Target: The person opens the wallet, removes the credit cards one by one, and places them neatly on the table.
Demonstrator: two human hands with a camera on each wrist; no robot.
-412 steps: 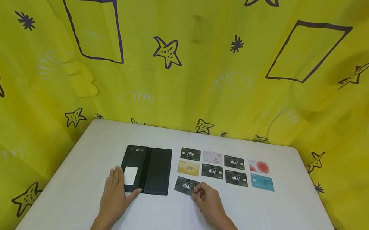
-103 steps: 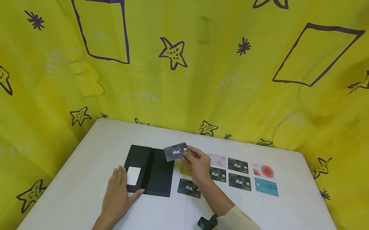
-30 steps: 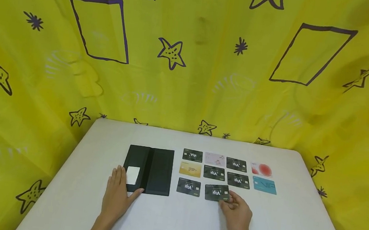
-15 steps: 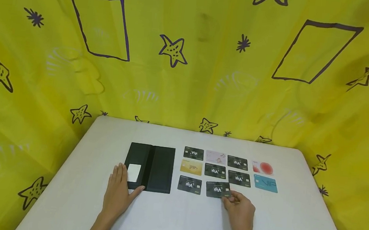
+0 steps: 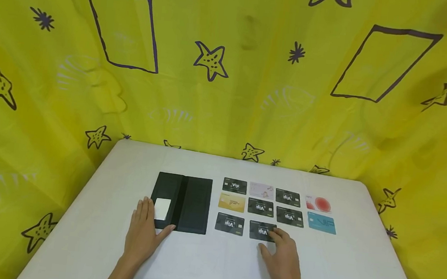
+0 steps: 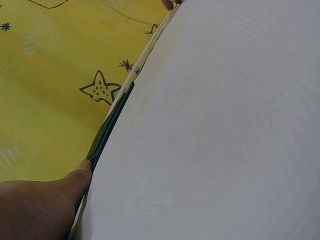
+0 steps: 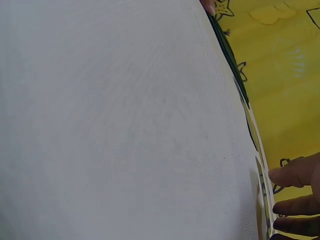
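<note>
In the head view a black wallet (image 5: 195, 209) lies unfolded on the white table, a white card (image 5: 162, 209) in its left half. My left hand (image 5: 142, 231) rests flat along the wallet's left side, thumb at the lower edge; the left wrist view shows that thumb (image 6: 80, 175) against the wallet's edge. At the front of the rows of cards lies a black Vip card (image 5: 259, 231). Fingertips of my right hand (image 5: 282, 257) touch its right end, while the thumb is spread away, off the card. To its left is another black Vip card (image 5: 229, 224).
Behind them, cards lie in two rows, among them a gold card (image 5: 232, 202), a pink floral card (image 5: 261, 191), a white card with a red circle (image 5: 319, 204) and a blue card (image 5: 322, 223). A yellow patterned curtain (image 5: 234, 113) hangs behind the table (image 5: 123, 161).
Over these seconds my right hand carried a black Vip card from near the wallet to the front row. Its pinch has now loosened, the thumb coming off. My left hand stayed on the wallet.
</note>
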